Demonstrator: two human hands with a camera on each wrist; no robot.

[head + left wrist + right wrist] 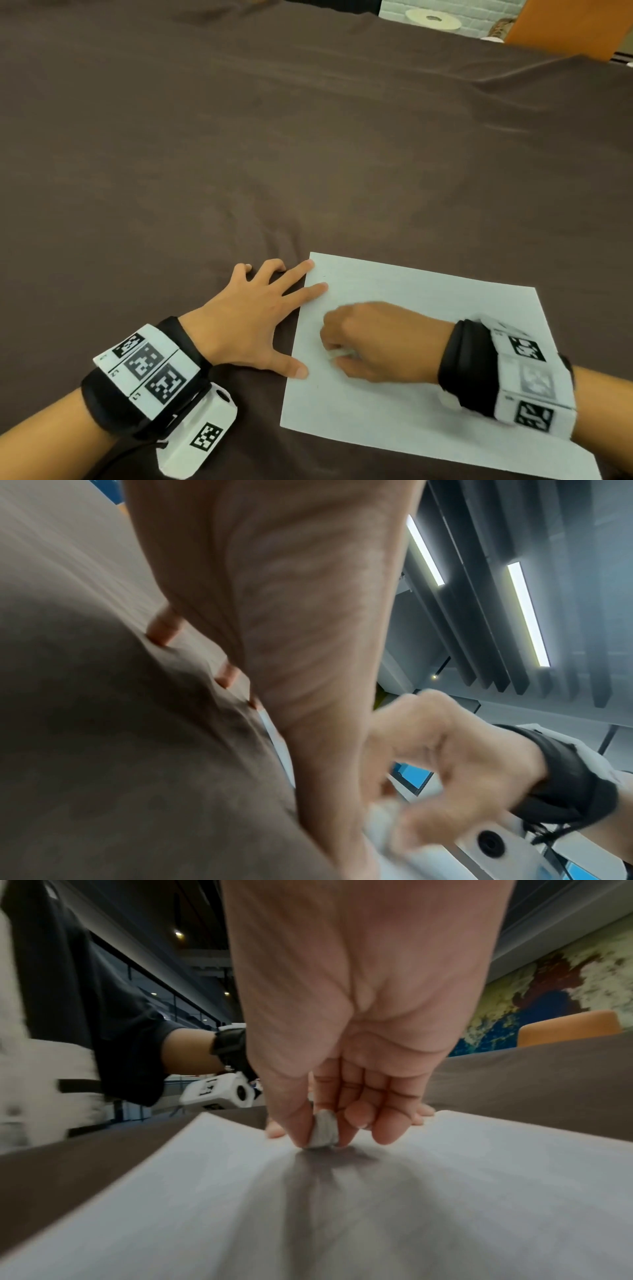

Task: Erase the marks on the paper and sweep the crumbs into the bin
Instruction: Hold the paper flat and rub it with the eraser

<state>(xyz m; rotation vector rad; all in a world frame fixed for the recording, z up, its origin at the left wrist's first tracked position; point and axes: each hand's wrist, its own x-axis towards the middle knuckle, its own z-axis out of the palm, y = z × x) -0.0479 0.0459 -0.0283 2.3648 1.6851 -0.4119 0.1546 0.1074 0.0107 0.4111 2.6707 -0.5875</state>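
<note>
I am pinching the small soft eraser in my right hand, rubbing the thin, slippery paper beneath it; my left hand, fingers spread flat, is pinning the paper's near edge to the desk.

surface: brown cloth, wrinkled | on it: white paper, near edge
</note>
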